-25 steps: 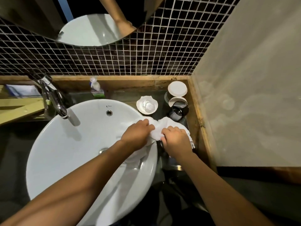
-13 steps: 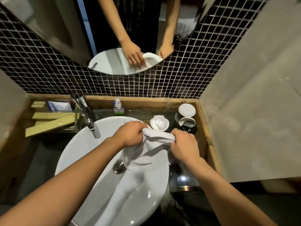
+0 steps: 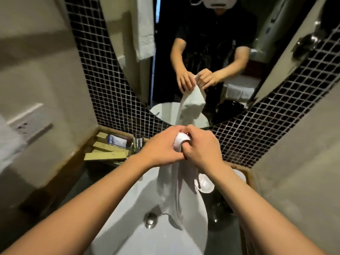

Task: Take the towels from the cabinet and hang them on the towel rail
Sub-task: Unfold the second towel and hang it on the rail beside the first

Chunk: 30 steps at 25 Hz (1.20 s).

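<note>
A white towel (image 3: 171, 183) hangs down over the white basin (image 3: 128, 208) from both my hands. My left hand (image 3: 161, 146) grips its top edge from the left, and my right hand (image 3: 202, 146) grips the same bunched edge from the right, the two hands touching. The towel's lower end drapes near the drain (image 3: 150, 220). The round mirror (image 3: 202, 52) shows the same hands and hanging towel. No cabinet or towel rail is plainly in view; a white cloth (image 3: 7, 144) shows blurred at the left edge.
Wooden strips (image 3: 106, 153) and a small box (image 3: 117, 140) lie on the ledge behind the basin at left. A white dish (image 3: 206, 184) sits right of the basin. Dark mosaic tiles (image 3: 257, 135) back the counter. Plain walls close in on both sides.
Both hands have lifted the towel up off the basin's right side and come together. The towel now hangs long. The camera has tilted up, showing more mirror.
</note>
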{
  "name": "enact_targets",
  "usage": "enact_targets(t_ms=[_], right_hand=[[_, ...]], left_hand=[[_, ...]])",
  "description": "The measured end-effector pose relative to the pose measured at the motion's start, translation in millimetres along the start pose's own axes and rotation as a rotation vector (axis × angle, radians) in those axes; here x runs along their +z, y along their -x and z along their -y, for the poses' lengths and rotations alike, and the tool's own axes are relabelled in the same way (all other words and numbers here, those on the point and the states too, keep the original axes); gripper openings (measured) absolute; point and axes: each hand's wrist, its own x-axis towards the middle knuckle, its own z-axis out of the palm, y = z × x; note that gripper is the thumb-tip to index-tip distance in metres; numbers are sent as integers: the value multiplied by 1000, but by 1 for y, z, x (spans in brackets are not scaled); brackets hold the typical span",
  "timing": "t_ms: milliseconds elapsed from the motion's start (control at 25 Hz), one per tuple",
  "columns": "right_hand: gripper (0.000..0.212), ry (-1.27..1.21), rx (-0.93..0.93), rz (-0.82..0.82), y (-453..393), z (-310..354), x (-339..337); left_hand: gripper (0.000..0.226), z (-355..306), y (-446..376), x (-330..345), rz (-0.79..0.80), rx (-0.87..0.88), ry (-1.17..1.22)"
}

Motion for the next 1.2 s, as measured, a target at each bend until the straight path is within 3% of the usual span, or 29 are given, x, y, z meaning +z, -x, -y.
enact_targets(t_ms=[120, 280, 440, 600, 760, 880, 1000, 1120, 1200], right_hand=[[20, -26, -133, 20, -22, 23, -4], [19, -72, -259, 19, -34, 48, -6], [21, -137, -377, 14, -35, 76, 1], [21, -97, -347, 66, -37, 85, 12], [19, -197, -389, -11, -60, 120, 2], [21, -231, -536, -39, -80, 170, -14], [22, -290, -648, -68, -91, 205, -26], [21, -409, -576, -55, -107, 202, -32], [17, -530, -492, 34, -114, 194, -34]], left_hand=[[42, -5, 11, -28, -178, -63, -206], [38, -6, 39, -59, -289, -137, -360], [41, -14, 74, -94, -450, -218, -381], [34, -11, 112, -138, -588, -341, -380], [22, -5, 148, -169, -523, -494, -495], [6, -17, 151, -167, -447, -464, -558], [11, -25, 152, -178, -575, -430, -436], [18, -24, 155, -204, -691, -362, -109], [19, -30, 158, -219, -746, -366, -29]])
